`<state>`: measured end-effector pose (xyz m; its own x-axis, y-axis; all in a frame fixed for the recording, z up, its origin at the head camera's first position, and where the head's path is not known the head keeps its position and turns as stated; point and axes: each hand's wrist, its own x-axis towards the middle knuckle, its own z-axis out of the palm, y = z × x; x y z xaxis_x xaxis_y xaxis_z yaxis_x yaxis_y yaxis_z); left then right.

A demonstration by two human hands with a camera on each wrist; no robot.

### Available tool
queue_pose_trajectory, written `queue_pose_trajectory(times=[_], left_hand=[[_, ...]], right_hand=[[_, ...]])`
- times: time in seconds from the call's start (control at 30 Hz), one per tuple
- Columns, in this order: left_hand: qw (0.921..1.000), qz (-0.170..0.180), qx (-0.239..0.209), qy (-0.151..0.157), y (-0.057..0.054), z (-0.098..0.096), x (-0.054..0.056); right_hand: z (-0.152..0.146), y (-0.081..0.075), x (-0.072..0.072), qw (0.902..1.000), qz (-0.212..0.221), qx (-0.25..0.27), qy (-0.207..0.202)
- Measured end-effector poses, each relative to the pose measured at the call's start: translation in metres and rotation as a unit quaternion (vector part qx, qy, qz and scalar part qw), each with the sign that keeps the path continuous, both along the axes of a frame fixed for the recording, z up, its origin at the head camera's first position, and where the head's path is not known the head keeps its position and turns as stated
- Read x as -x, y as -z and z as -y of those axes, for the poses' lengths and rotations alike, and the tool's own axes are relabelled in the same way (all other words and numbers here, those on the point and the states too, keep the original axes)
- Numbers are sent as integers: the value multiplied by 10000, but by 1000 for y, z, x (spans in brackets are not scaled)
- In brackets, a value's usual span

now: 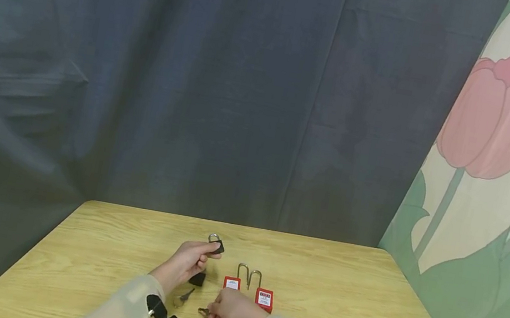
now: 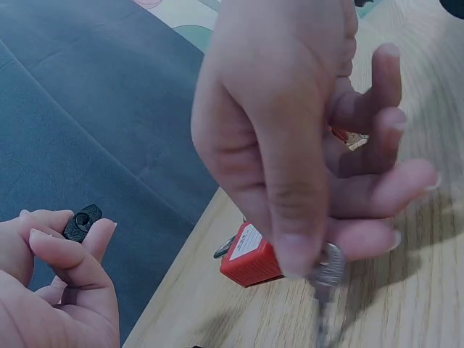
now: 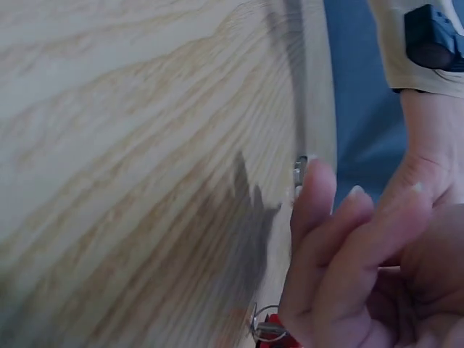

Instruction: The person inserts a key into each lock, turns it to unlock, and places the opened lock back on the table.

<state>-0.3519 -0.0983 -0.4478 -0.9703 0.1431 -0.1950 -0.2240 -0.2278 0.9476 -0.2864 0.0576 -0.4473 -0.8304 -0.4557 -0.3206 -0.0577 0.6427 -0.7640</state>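
My left hand (image 1: 187, 261) pinches a small black padlock (image 1: 218, 247) with a silver shackle, raised above the table. In the left wrist view the padlock's end with the keyhole (image 2: 83, 220) shows between thumb and fingers. My right hand (image 1: 232, 308) is lower and nearer me, pinching a silver key (image 2: 328, 279) between thumb and index finger, the blade pointing down. Its other fingers are loosely bent. Beneath the left hand lies a second black padlock (image 1: 197, 279), partly covered. Keys (image 1: 182, 298) rest on the table between the two forearms.
Just past the right hand lie two red padlocks with white labels, the left one (image 1: 232, 282) partly behind that hand and the right one (image 1: 264, 298) beside its wrist. Their long silver shackles point away from me. A dark curtain (image 1: 225, 92) hangs behind the wooden table (image 1: 339, 291).
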Motion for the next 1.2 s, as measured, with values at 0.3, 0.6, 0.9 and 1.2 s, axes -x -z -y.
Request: queue_pose_trajectory(times=[0.3,0.6,0.9,1.2], left_hand=[[10000,59,-28,37,1,1,0],[10000,73,24,36,-1,2,0],[9999,104,22,24,0,3,1],[10000,56,-8,59,3,8,0]], right_hand=[[4,2,4,9950,-463,-795,-392],[6,3,5,9870,-864,-1297,-384],[18,-5,1,9525,-1957,-2168,-867],[37,3,9,8503,-4285,-2522,-1726]])
